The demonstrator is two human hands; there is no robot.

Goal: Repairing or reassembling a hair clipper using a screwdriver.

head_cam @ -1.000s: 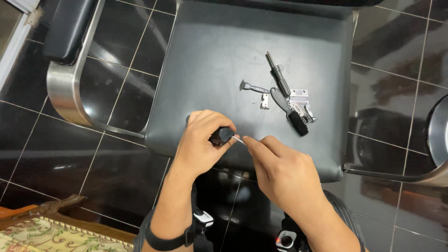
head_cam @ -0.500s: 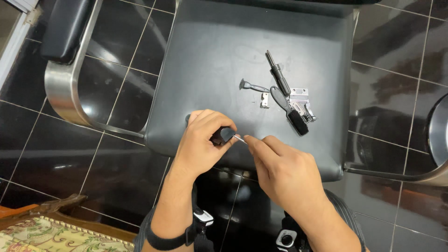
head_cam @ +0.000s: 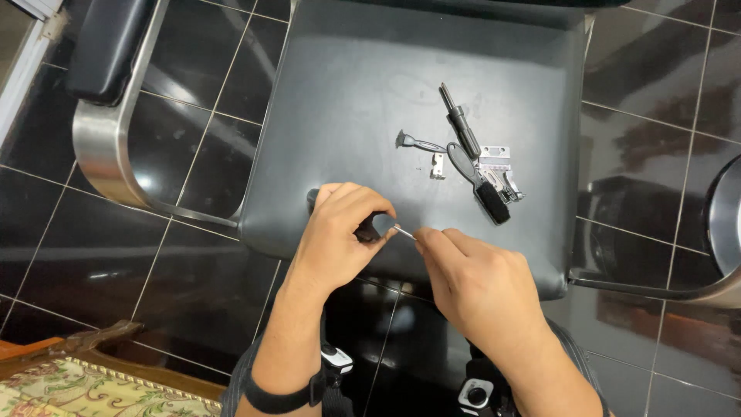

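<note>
Head view: left hand (head_cam: 340, 232) wraps a small black clipper body (head_cam: 369, 228) over the smooth grey leather seat (head_cam: 347, 100); right hand (head_cam: 471, 274) pinches a thin shiny metal part (head_cam: 404, 232) at its tip.

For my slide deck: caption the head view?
Both hands hold a small black tool over a chair seat strewn with parts.
</note>
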